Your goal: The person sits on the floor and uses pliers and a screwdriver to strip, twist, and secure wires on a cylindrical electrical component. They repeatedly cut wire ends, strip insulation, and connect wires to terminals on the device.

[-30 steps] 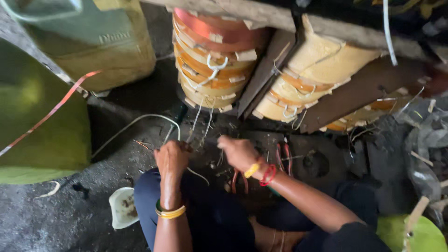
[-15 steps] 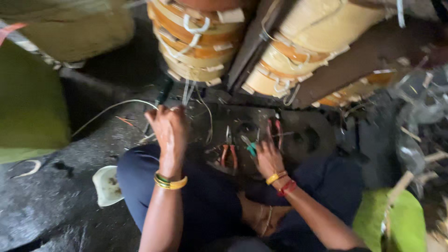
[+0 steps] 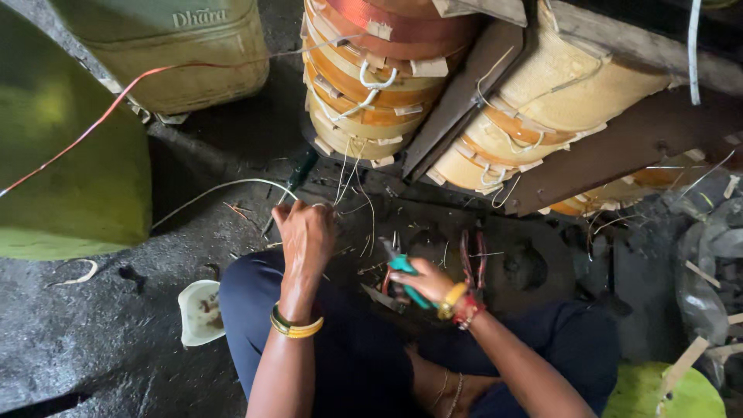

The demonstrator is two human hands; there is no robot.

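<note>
At floor centre, below 2 coil windings (image 3: 371,85), right hand (image 3: 429,285) grips teal-handled pliers (image 3: 406,272), jaws hidden; left hand (image 3: 306,232) fist closed on thin wires (image 3: 352,174), contents unclear.

A dull yellow-green plastic jerrycan (image 3: 166,54) stands at the top left on the dark, gritty floor (image 3: 85,340). A red-orange wire (image 3: 85,131) runs slantwise in front of a large green curved container (image 3: 70,186) at the left edge. A small white dish (image 3: 200,311) lies on the floor below it. At the bottom right sits a bright green rounded object (image 3: 646,395), with crumpled grey plastic (image 3: 708,286) above it. A white cable (image 3: 693,50) hangs at the top right.
</note>
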